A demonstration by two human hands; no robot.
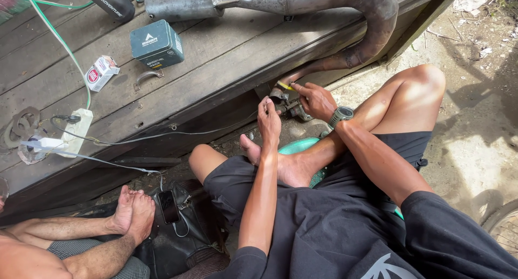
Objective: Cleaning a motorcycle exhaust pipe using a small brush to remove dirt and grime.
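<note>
Black smartphone [169, 206] lies nearest, on a dark bag. Further out, left hand [268, 121] and right hand [318, 100] both close fingers on small grey metal engine part [288, 103], beneath rusty curved exhaust pipe [353, 52] resting on weathered wooden platform [216, 58].

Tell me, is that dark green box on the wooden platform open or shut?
Shut. The green box lies flat on the platform, lid closed, no gap showing.
</note>
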